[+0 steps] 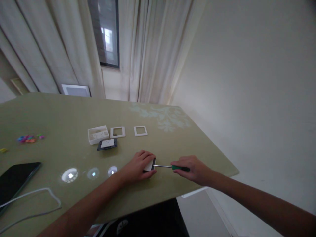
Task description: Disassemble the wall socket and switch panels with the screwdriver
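My left hand (143,166) is closed around a small white switch module with a dark edge (149,165), keeping it on the table near the front edge. The screwdriver (164,166), with a green and black handle and a long metal shaft, lies level in my right hand (194,169). Its tip meets the right side of the module; the exact contact point is too small to make out. Farther back stand a white mounting box (98,135), a socket module with a dark frame (107,144), and two white cover frames (118,132).
A green cloth covers the table (74,115). At the left lie a dark tablet (17,179), a white cable (49,192) and small colourful pieces (27,139). Curtains (158,49) hang behind, and a white wall (247,82) rises at the right.
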A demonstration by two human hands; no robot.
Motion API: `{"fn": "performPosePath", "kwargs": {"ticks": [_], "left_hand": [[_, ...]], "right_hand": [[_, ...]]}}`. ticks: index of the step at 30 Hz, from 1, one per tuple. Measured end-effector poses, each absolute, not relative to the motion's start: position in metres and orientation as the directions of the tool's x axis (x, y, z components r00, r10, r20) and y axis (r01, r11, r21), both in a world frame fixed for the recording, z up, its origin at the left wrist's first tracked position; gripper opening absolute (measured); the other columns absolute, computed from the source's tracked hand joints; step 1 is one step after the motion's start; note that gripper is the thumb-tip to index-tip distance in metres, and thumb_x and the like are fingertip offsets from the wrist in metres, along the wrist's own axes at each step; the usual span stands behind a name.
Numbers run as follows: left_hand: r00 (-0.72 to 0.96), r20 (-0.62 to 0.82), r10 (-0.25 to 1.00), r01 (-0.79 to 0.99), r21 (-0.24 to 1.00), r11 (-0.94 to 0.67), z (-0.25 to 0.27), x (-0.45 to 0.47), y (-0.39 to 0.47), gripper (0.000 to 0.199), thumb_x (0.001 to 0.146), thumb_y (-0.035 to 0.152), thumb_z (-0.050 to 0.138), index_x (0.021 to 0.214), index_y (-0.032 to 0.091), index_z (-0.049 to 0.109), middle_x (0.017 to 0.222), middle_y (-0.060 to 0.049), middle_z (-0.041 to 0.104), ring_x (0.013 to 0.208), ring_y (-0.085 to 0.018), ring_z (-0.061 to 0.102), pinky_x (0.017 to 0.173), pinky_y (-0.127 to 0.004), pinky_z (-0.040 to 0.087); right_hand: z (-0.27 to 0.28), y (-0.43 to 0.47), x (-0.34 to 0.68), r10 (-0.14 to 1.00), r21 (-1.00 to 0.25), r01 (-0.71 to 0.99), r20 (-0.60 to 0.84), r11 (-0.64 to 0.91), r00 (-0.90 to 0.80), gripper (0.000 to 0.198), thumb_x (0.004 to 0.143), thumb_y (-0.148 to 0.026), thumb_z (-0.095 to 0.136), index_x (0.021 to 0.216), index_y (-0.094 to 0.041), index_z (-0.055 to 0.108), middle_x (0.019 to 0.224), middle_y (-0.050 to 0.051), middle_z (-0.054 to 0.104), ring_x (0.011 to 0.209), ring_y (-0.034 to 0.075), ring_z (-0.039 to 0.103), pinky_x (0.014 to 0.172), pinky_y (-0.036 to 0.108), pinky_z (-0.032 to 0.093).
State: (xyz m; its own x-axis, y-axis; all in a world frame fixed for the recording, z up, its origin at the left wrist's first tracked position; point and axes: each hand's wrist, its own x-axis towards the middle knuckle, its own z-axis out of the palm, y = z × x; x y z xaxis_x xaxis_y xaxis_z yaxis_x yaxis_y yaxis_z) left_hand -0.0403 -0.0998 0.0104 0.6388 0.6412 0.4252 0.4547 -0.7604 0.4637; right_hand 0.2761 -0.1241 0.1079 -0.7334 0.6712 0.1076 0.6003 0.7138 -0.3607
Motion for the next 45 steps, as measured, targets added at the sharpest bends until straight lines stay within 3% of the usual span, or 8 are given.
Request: {"fn": "performPosePath", "kwargs": {"ticks": [11,16,19,23,29,34,39,45], "left_hand": [[0.6,0.451,0.661,0.458,0.484,-0.746,0.007,-0.039,-0.102,0.047,0.102,0.046,0.07,0.141,0.021,0.062,0.136,-0.015,0.073,0.128,-0.032,0.066,0.112,-0.049,0.053],[0.558,0.468,0.685,0.5,0.469,-0.728,0.01,-0.043,-0.1,0.066,0.091,0.067,0.08,0.136,0.022,0.063,0.133,-0.014,0.075,0.126,-0.033,0.068,0.121,-0.054,0.046],[0.475,0.471,0.743,0.58,0.468,-0.667,0.018,-0.053,-0.093,0.07,0.094,0.069,0.077,0.142,0.022,0.058,0.137,-0.014,0.072,0.129,-0.031,0.067,0.115,-0.045,0.051],[0.345,0.434,0.832,0.737,0.424,-0.526,0.027,-0.067,-0.064,0.057,0.104,0.057,0.068,0.147,0.021,0.057,0.141,-0.017,0.069,0.134,-0.035,0.064,0.114,-0.05,0.05],[0.346,0.286,0.894,0.854,0.299,-0.426,0.026,-0.068,-0.015,0.03,0.097,0.038,0.08,0.119,0.019,0.074,0.122,-0.019,0.076,0.123,-0.044,0.068,0.11,-0.065,0.046],[0.364,0.305,0.88,0.823,0.337,-0.458,0.032,-0.068,-0.03,0.027,0.109,0.033,0.056,0.123,0.017,0.074,0.138,-0.022,0.07,0.133,-0.042,0.062,0.112,-0.064,0.046],[0.522,0.346,0.779,0.643,0.44,-0.627,0.033,-0.055,-0.074,0.041,0.116,0.034,0.036,0.135,0.024,0.072,0.138,-0.009,0.075,0.128,-0.025,0.068,0.113,-0.043,0.054],[0.592,0.369,0.716,0.514,0.512,-0.689,0.03,-0.037,-0.094,0.041,0.116,0.035,0.039,0.136,0.02,0.072,0.131,-0.011,0.078,0.122,-0.025,0.072,0.109,-0.042,0.057]], "right_hand": [[0.062,-0.138,0.283,0.784,-0.59,0.565,0.207,0.577,-0.585,0.039,0.107,-0.051,0.065,0.128,-0.022,0.082,0.11,0.009,0.087,0.092,0.021,0.082,0.085,0.03,0.061],[0.041,-0.137,0.288,0.826,-0.639,0.562,0.224,0.525,-0.517,0.039,0.103,-0.053,0.07,0.125,-0.024,0.084,0.103,0.008,0.087,0.086,0.022,0.082,0.082,0.032,0.064],[0.024,-0.136,0.287,0.891,-0.708,0.56,0.23,0.43,-0.392,0.041,0.099,-0.058,0.072,0.122,-0.026,0.086,0.102,0.008,0.087,0.088,0.025,0.084,0.082,0.036,0.066],[0.008,-0.134,0.286,0.934,-0.769,0.538,0.223,0.345,-0.28,0.043,0.097,-0.061,0.073,0.12,-0.027,0.086,0.113,0.01,0.087,0.102,0.03,0.084,0.097,0.044,0.067],[0.006,-0.138,0.287,0.945,-0.787,0.532,0.202,0.313,-0.257,0.044,0.097,-0.064,0.073,0.121,-0.029,0.086,0.115,0.009,0.086,0.105,0.03,0.084,0.099,0.045,0.066],[0.009,-0.141,0.286,0.926,-0.739,0.571,0.201,0.357,-0.319,0.044,0.099,-0.062,0.071,0.124,-0.029,0.085,0.107,0.009,0.087,0.094,0.026,0.083,0.092,0.04,0.065],[0.045,-0.126,0.276,0.843,-0.63,0.593,0.204,0.502,-0.497,0.046,0.105,-0.06,0.063,0.127,-0.025,0.084,0.099,0.009,0.085,0.086,0.022,0.079,0.081,0.032,0.059],[0.124,-0.1,0.247,0.694,-0.226,0.676,0.005,0.702,-0.72,0.025,0.103,-0.036,0.07,0.122,-0.026,0.083,0.091,0.006,0.079,0.079,0.019,0.071,0.068,0.028,0.043]]}}
